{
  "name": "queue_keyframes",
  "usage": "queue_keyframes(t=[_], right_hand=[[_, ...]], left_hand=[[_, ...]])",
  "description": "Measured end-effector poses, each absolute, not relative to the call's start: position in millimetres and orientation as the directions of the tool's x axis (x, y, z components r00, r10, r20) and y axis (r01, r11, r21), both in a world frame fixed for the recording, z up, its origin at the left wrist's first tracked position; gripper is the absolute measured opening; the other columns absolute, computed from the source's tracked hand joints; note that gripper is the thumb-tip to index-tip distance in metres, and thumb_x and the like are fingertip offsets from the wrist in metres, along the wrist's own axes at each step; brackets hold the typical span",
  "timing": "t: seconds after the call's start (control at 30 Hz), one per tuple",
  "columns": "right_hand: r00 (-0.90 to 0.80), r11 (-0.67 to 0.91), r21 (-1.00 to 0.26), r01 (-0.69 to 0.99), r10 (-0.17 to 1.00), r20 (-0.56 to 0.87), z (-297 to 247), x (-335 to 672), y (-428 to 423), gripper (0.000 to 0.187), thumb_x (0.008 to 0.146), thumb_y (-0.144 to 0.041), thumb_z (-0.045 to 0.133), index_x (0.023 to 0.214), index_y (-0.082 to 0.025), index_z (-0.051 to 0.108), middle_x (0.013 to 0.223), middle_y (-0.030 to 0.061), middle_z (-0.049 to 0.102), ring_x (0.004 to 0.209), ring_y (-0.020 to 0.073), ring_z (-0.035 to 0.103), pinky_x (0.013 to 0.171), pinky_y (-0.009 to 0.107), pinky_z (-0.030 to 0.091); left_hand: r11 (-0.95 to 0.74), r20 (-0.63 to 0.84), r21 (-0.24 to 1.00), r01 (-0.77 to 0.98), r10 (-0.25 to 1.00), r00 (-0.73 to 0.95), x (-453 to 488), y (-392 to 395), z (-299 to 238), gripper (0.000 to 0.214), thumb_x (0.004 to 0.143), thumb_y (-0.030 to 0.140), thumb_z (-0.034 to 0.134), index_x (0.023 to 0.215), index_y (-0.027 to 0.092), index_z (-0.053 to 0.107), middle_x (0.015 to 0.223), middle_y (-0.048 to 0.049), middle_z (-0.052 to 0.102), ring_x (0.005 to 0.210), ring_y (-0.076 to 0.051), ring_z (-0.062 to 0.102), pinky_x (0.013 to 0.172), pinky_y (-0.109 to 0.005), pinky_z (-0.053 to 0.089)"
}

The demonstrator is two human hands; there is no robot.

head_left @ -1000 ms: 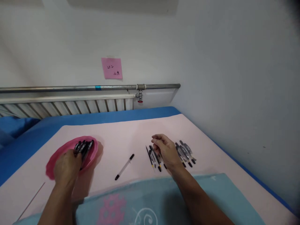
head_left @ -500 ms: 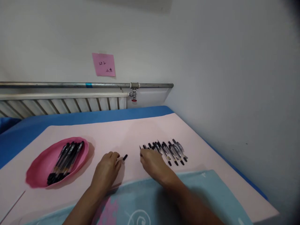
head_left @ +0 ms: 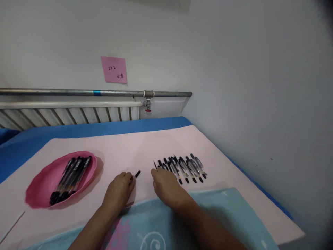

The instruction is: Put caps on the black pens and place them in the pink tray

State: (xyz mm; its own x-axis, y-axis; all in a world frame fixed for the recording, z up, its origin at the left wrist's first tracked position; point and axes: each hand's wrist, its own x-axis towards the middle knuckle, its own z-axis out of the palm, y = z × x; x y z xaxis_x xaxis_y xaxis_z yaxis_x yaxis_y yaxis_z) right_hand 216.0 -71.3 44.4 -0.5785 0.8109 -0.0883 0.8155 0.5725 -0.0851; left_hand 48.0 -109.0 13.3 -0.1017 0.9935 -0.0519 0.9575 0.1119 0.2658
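Observation:
My left hand (head_left: pixel 118 191) is closed around a pen (head_left: pixel 137 173), whose black end pokes out past the fingertips; the rest is hidden in the hand. To its right, my right hand (head_left: pixel 165 184) is pinched at the left end of a row of clear-barrelled pens (head_left: pixel 191 166) with black ends. A thin dark pen tip (head_left: pixel 154 164) sticks up beyond those fingers, its lower part covered by the hand. The row lies slanted on the pale pink sheet (head_left: pixel 125 147).
A pink scalloped dish (head_left: pixel 39 177) on the left holds several black-capped pens (head_left: pixel 70 178). Nearest me lies a light blue patterned cloth (head_left: pixel 221 205). Behind the table are a radiator (head_left: pixel 65 116) and a metal pipe (head_left: pixel 117 93); a wall (head_left: pixel 260 104) rises on the right.
My right hand has shifted slightly left and down, uncovering more of the pens beside it. My left hand keeps the pen, with less of its barrel showing.

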Motion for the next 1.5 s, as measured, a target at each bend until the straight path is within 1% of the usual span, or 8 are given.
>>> queue_keyframes(t=[0.4,0.5,0.6,0.7,0.8,0.87,1.13,1.5], right_hand=[[-0.569,0.558,-0.112,0.822,0.811,-0.139,31.0,211.5,-74.9,0.025,0.072,-0.004,0.045,0.094,-0.014,0.052,0.086,0.0116,0.061,0.078,0.0225,0.059,0.063,0.028,0.039],[-0.565,0.544,-0.177,0.820,0.819,-0.102,25.9,209.3,-74.4,0.028,0.070,-0.003,0.043,0.095,-0.013,0.053,0.087,0.0118,0.062,0.080,0.0214,0.058,0.066,0.028,0.038],[-0.535,0.504,-0.332,0.797,0.845,-0.002,26.1,208.5,-66.9,0.019,0.071,-0.009,0.044,0.085,-0.013,0.056,0.083,0.0109,0.063,0.078,0.0194,0.058,0.066,0.027,0.038],[-0.431,0.367,-0.636,0.679,0.901,0.060,33.2,209.9,-55.1,0.012,0.069,-0.014,0.047,0.076,-0.015,0.056,0.071,0.0047,0.062,0.065,0.0144,0.056,0.058,0.023,0.038],[-0.333,0.099,-0.926,0.366,0.942,-0.031,41.5,212.3,-47.3,0.005,0.068,-0.017,0.046,0.070,-0.018,0.050,0.052,-0.0037,0.054,0.041,0.0084,0.046,0.042,0.019,0.033],[-0.318,-0.029,-0.994,0.109,0.946,-0.062,44.7,213.3,-46.2,0.004,0.070,-0.020,0.046,0.066,-0.019,0.045,0.047,-0.0064,0.050,0.033,0.0064,0.039,0.035,0.018,0.029],[-0.249,-0.027,-0.938,-0.345,0.967,0.063,46.6,208.6,-54.6,0.009,0.073,-0.025,0.052,0.071,-0.018,0.048,0.053,-0.0045,0.054,0.041,0.0061,0.046,0.037,0.016,0.035],[-0.297,-0.035,-0.918,-0.395,0.950,0.091,44.9,202.3,-58.5,0.010,0.074,-0.025,0.055,0.073,-0.017,0.048,0.057,-0.0029,0.055,0.047,0.0079,0.049,0.038,0.017,0.036]], left_hand=[[0.108,-0.056,0.287,0.952,0.994,-0.096,47.0,-109.2,12.2,0.025,0.082,0.030,0.034,0.076,0.017,0.055,0.079,-0.0072,0.060,0.070,-0.018,0.055,0.060,-0.028,0.034],[0.117,-0.041,0.387,0.915,0.993,-0.109,47.9,-108.7,13.4,0.020,0.079,0.027,0.039,0.075,0.016,0.055,0.076,-0.0076,0.060,0.069,-0.019,0.054,0.061,-0.029,0.035],[0.140,-0.037,0.634,0.760,0.988,-0.151,48.3,-110.1,17.1,0.012,0.075,0.024,0.045,0.075,0.017,0.054,0.072,-0.0045,0.060,0.065,-0.016,0.054,0.060,-0.027,0.037],[0.151,-0.098,0.883,0.444,0.985,-0.140,49.3,-113.7,22.5,0.011,0.075,0.026,0.044,0.076,0.018,0.051,0.058,0.0017,0.053,0.054,-0.012,0.050,0.052,-0.023,0.036],[0.145,-0.131,0.973,0.181,0.988,-0.086,51.5,-117.5,28.6,0.020,0.078,0.034,0.044,0.086,0.018,0.051,0.057,0.0050,0.048,0.046,-0.008,0.041,0.044,-0.020,0.030],[0.141,-0.133,0.985,0.102,0.987,-0.087,53.3,-119.4,32.6,0.031,0.078,0.041,0.044,0.100,0.019,0.051,0.061,0.0048,0.049,0.045,-0.007,0.036,0.041,-0.019,0.025],[0.194,-0.194,0.981,0.001,0.979,-0.058,57.8,-120.7,34.9,0.042,0.075,0.049,0.048,0.103,0.018,0.054,0.050,0.0076,0.038,0.041,-0.004,0.026,0.039,-0.017,0.016],[0.235,-0.242,0.962,-0.140,0.970,-0.029,59.4,-119.7,27.8,0.037,0.070,0.049,0.057,0.092,0.019,0.056,0.048,0.0084,0.036,0.038,-0.003,0.025,0.038,-0.018,0.015]])
